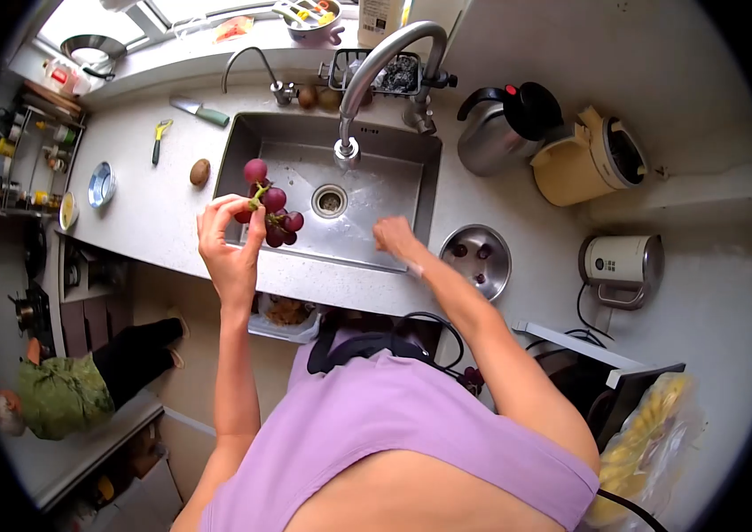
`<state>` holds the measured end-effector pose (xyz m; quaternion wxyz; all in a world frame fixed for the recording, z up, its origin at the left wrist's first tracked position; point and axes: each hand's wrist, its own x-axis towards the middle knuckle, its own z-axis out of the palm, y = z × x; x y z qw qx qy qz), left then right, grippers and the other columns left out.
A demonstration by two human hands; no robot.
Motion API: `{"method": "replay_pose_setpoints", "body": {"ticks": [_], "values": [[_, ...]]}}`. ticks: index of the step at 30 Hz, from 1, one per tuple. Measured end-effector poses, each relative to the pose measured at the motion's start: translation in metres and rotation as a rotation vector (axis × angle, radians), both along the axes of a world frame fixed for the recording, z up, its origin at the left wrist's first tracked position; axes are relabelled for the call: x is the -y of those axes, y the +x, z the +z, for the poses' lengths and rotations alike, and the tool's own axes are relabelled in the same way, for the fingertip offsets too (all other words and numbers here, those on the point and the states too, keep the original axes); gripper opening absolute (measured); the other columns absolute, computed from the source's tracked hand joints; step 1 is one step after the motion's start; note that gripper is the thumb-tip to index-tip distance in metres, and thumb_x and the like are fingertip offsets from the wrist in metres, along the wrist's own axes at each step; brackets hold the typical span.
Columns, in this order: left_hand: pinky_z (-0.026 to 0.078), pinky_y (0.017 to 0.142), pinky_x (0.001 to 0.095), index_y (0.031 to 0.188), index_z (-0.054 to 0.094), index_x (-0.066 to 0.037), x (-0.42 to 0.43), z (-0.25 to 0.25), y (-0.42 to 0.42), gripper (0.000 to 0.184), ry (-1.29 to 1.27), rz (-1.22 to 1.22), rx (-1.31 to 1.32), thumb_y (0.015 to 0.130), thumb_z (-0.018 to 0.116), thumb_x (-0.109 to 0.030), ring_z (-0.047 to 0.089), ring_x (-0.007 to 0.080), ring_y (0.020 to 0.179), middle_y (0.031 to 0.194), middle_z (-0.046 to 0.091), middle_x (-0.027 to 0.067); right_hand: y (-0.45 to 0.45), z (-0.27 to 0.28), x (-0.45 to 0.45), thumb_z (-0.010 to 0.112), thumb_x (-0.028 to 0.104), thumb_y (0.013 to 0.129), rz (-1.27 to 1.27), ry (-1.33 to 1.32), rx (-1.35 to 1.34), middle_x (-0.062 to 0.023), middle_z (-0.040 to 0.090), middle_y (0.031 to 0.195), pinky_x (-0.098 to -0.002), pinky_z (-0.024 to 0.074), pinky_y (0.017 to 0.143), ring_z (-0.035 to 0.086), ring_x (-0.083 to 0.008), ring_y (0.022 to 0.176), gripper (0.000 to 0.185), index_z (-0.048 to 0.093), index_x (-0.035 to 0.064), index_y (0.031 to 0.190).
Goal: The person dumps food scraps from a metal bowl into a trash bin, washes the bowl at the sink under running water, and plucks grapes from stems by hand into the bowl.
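Note:
My left hand pinches the stem of a small bunch of red grapes, held up over the left front part of the steel sink. Over the sink's right front side is my right hand, its fingers curled closed. Whatever may be inside those fingers is hidden. Just right of that wrist, a round metal bowl holds a few loose dark grapes. Between and beyond my hands, the curved faucet hangs over the sink, and the drain shows below it.
A brown kiwi, a peeler, a green-handled knife and a small bowl lie left of the sink. On the right stand a steel jug, a beige container and a kettle. Another person is at far left.

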<state>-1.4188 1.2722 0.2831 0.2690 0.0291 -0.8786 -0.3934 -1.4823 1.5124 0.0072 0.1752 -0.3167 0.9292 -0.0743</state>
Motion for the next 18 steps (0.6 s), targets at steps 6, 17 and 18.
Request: {"method": "replay_pose_setpoints", "body": {"ticks": [6, 17, 18], "values": [[0.042, 0.082, 0.0325, 0.086, 0.060, -0.001, -0.018, -0.011, -0.024, 0.012, 0.119, -0.291, -0.019, 0.079, 0.065, -0.009, 0.053, 0.0220, 0.091, 0.092, 0.060, 0.0081, 0.085, 0.155, -0.050, 0.065, 0.017, 0.078, -0.892, -0.609, -0.256, -0.0065, 0.064, 0.092, -0.0361, 0.0510, 0.072, 0.062, -0.0246, 0.083, 0.025, 0.063, 0.0119, 0.102], [0.038, 0.082, 0.0349, 0.081, 0.057, -0.003, -0.116, -0.022, -0.038, 0.011, 0.184, -0.837, -0.045, 0.076, 0.065, -0.008, 0.052, 0.0235, 0.088, 0.086, 0.059, 0.0059, 0.139, 0.108, -0.128, 0.069, 0.016, 0.080, -0.927, -0.221, -0.701, -0.0071, 0.066, 0.095, -0.0351, 0.0514, 0.072, 0.064, -0.0254, 0.086, 0.029, 0.057, 0.0088, 0.105], [0.037, 0.082, 0.0349, 0.081, 0.057, -0.003, -0.124, -0.022, -0.037, 0.011, 0.179, -0.858, -0.042, 0.076, 0.065, -0.008, 0.052, 0.0233, 0.087, 0.085, 0.059, 0.0058, 0.136, 0.127, -0.127, 0.069, 0.016, 0.080, -0.937, -0.219, -0.715, -0.0071, 0.066, 0.095, -0.0351, 0.0514, 0.072, 0.064, -0.0254, 0.086, 0.029, 0.057, 0.0088, 0.105]]}}
